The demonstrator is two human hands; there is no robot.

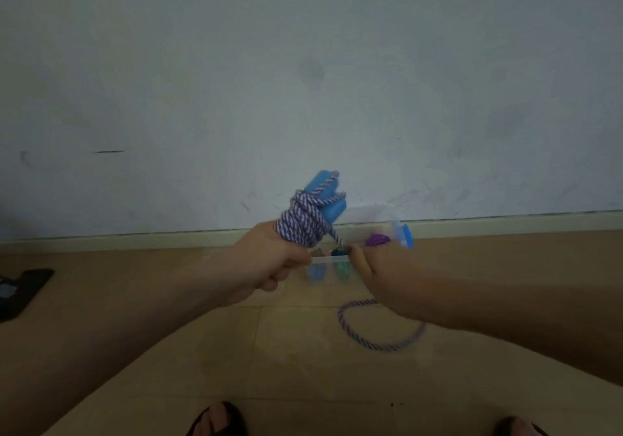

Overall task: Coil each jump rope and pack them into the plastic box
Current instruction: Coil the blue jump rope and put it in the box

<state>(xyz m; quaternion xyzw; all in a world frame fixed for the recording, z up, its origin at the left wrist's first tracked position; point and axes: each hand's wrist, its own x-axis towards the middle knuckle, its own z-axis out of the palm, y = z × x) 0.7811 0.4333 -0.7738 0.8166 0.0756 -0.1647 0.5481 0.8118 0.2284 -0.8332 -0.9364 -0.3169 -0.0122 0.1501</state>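
Your left hand is fisted around the 2 blue handles of a jump rope, held up in mid-frame, handle ends pointing up and far. The purple-white rope is wound in many turns around the handles just above your fist, forming a tight bundle. Grip there is closed on the handles.

From the bundle 1 strand runs down and right to your right hand, which pinches it at the fingertips; that grip is closed on the rope. The strand between both hands looks taut. Below your right forearm the loose tail hangs in 1 open loop over the floor; it is motion-blurred, and you cannot tell if it touches the floor.

The clear box sits on the floor beyond your hands, against the baseboard of the wall, partly hidden by both hands. Its blue latch shows at the right end. Inside, a purple coil lies at the right; blurred blue and green shapes show through the near wall, likely more handles, but too blurred to tell.

A dark object lies on the floor at far left. Your 2 feet in dark sandals show at the bottom edge.
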